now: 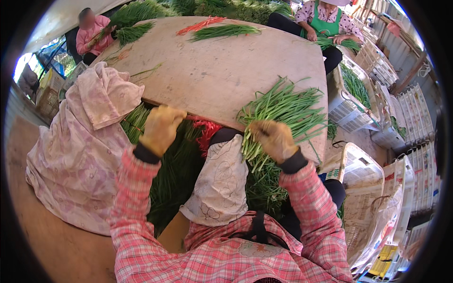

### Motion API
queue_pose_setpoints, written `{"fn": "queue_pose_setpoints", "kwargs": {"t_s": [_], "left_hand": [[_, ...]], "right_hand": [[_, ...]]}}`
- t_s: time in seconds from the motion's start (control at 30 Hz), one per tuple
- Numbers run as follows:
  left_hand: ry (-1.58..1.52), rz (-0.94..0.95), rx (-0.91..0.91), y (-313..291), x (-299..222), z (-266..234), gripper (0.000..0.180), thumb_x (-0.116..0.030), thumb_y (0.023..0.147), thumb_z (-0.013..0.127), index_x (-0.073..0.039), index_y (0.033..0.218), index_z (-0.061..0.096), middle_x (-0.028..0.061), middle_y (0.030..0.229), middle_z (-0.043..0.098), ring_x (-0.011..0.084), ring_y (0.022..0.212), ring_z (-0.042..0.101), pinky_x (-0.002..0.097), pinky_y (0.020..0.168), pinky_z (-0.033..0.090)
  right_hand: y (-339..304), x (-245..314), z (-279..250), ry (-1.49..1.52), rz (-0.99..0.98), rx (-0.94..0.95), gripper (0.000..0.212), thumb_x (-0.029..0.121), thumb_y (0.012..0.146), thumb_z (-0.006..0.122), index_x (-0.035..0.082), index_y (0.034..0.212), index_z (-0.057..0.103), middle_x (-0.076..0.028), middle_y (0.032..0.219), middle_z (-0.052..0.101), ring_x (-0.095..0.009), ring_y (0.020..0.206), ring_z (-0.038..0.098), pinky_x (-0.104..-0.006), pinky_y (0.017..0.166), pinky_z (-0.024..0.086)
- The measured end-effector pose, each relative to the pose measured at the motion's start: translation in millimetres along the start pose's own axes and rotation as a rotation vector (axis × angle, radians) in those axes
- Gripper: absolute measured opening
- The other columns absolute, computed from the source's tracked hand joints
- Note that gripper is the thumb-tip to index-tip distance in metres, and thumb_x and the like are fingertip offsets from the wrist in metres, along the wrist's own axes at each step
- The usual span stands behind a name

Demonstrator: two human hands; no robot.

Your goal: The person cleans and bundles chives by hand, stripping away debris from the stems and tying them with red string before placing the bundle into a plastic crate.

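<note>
My right hand [273, 140], in a soiled yellowish glove, is closed at the stem ends of a loose pile of garlic chives [290, 109] on the table's near right edge. Some stems hang below its fingers. My left hand [162, 130], gloved alike, is closed above the near edge, left of a bunch of red ties [205, 135]. Whatever its fingers may pinch is too small to make out. More chives [171, 181] lie below the edge, between a flowered cloth [85, 151] and my covered knee.
The brown table [203, 75] bears more red ties [200, 25] and a chive bundle [225, 31] at its far side. One person [94, 35] sits far left, another [326, 23] far right, both handling greens. White plastic crates [361, 181] line the right side, some with chives.
</note>
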State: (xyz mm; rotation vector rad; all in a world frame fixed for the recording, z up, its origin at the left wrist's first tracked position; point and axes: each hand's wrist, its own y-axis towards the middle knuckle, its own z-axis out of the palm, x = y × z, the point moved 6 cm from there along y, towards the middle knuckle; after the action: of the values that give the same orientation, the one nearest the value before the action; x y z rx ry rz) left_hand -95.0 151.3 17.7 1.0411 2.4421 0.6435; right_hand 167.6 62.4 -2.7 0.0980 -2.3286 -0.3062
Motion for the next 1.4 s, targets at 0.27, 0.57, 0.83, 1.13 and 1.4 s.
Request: {"fn": "queue_pose_setpoints", "kwargs": {"t_s": [0.27,0.57,0.83,1.13,1.4], "left_hand": [[0.514,0.044,0.064,85.2,108.6,140.2,0.011,-0.010,0.076,0.055,-0.013,0.081,0.065,0.0055,0.083,0.063,0.0256,0.083,0.060,0.0424,0.076,0.044],[0.658,-0.292,-0.003,86.7,132.6,129.8,0.049,-0.022,0.073,0.068,-0.019,0.120,0.054,0.0085,0.114,0.056,0.0277,0.110,0.051,0.0444,0.086,0.041],[-0.143,-0.021,0.133,21.2,-90.5,155.3,0.058,-0.040,0.081,0.062,0.003,0.119,0.053,0.0202,0.091,0.062,0.0353,0.083,0.059,0.0430,0.077,0.044],[-0.168,-0.114,0.429,-10.1,-208.9,189.2,0.060,-0.031,0.082,0.059,0.009,0.124,0.043,0.0207,0.103,0.061,0.0308,0.084,0.062,0.0384,0.072,0.049],[-1.347,-0.833,0.390,-69.5,-197.1,182.1,0.040,-0.023,0.087,0.063,-0.002,0.119,0.051,0.0113,0.112,0.060,0.0191,0.104,0.057,0.0323,0.086,0.046]], "right_hand": [[79.9,-66.6,-3.0,-0.548,-0.028,-0.114,0.025,0.017,0.080,0.062,0.007,0.104,0.062,-0.016,0.091,0.063,-0.030,0.078,0.063,-0.0378,0.069,0.049],[-102.5,-116.1,-55.3,-0.170,0.190,-0.513,0.015,0.002,0.085,0.058,0.001,0.099,0.062,-0.010,0.085,0.062,-0.022,0.069,0.059,-0.0284,0.063,0.047],[-185.3,-165.5,35.8,0.708,0.819,-0.158,0.041,0.029,0.091,0.057,-0.007,0.110,0.058,-0.009,0.092,0.065,-0.014,0.078,0.061,-0.0258,0.070,0.049],[-111.6,-160.8,35.0,0.854,0.557,-0.260,0.042,0.031,0.089,0.061,-0.005,0.109,0.056,-0.011,0.091,0.066,-0.020,0.074,0.063,-0.0315,0.066,0.049],[-201.7,-134.4,3.5,1.347,0.885,-0.574,0.033,0.019,0.085,0.066,-0.005,0.105,0.056,-0.012,0.086,0.065,-0.018,0.068,0.064,-0.0299,0.061,0.053]]}}
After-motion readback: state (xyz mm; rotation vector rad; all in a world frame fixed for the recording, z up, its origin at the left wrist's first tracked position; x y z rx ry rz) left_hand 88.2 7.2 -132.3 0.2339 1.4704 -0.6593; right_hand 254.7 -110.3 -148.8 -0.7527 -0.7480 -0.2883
